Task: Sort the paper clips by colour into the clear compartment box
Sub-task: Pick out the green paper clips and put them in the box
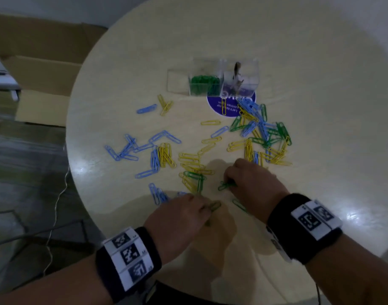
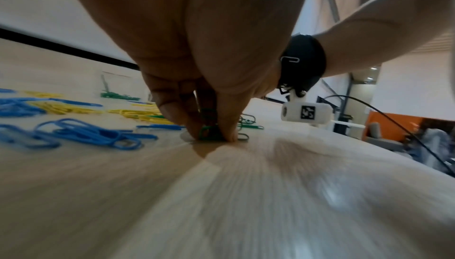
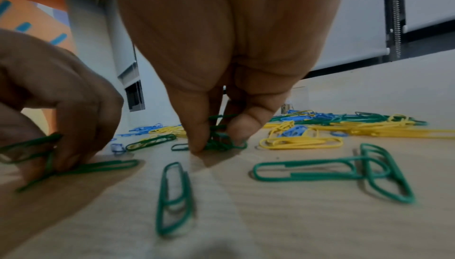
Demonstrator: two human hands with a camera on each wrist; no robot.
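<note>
Round pale table (image 1: 298, 51), mid green-gathering: left hand (image 1: 177, 216) and right hand (image 1: 250, 181) each pinched green clips (image 3: 221, 142). Next, probably carried to clear compartment box (image 1: 212, 79).

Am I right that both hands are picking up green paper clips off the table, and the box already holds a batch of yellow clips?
Not quite: the head view shows the clear compartment box holding green clips, not yellow. The rest holds: left hand and right hand both pinch green paper clips.
</note>
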